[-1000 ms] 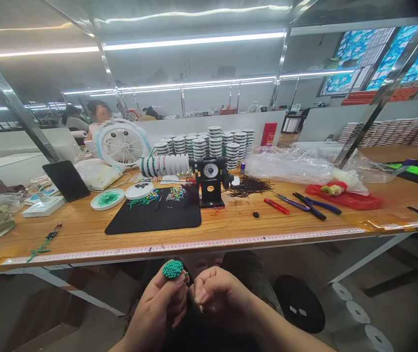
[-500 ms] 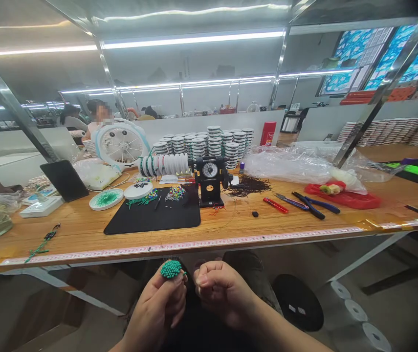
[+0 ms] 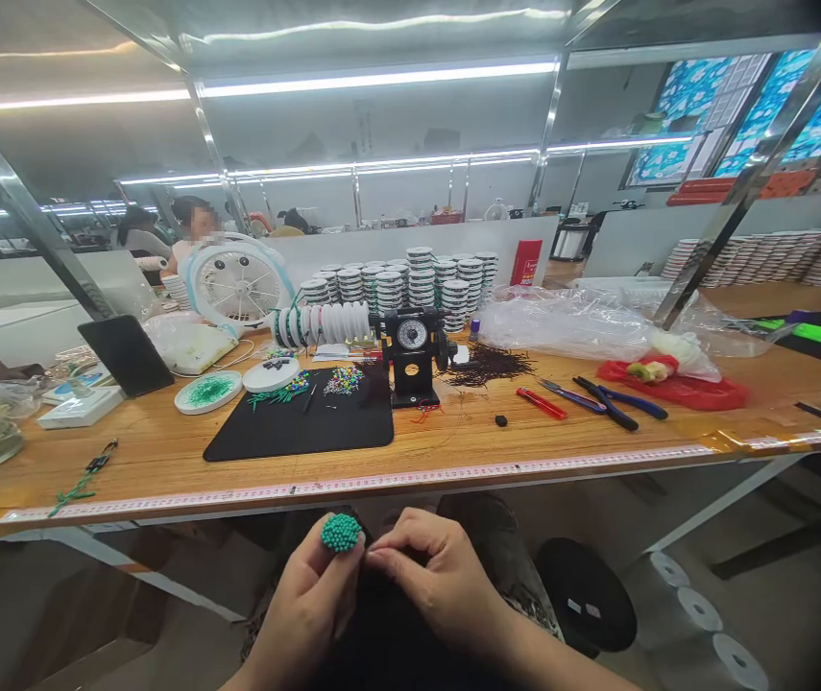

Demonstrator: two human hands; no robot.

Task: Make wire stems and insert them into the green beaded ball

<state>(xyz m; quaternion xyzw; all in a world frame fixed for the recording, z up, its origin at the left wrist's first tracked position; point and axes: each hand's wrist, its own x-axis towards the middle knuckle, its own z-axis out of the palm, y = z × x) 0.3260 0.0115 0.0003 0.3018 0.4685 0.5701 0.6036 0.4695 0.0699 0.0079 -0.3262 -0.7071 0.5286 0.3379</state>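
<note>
My left hand (image 3: 305,600) holds a round cluster of green beads on wires (image 3: 341,532) upright between its fingertips, below the table's front edge. My right hand (image 3: 443,585) sits beside it, with thumb and forefinger pinched together and touching the cluster's right side. Whether those fingertips hold a fine wire is too small to tell. Dark clothing lies under both hands. The wooden workbench (image 3: 165,461) runs ahead of my hands, with a measuring tape (image 3: 381,481) along its front edge.
A black mat (image 3: 330,427) holds loose beads and wires. Behind it stand a dial winder (image 3: 411,350) and stacked spools (image 3: 396,288). Several pliers (image 3: 608,403) lie to the right. A co-worker (image 3: 194,230) sits beyond the fan (image 3: 237,283). A round black stool (image 3: 587,595) stands at lower right.
My right hand has moved left from a loose curl to a pinch against the cluster. The left hand and cluster have shifted slightly to the right.
</note>
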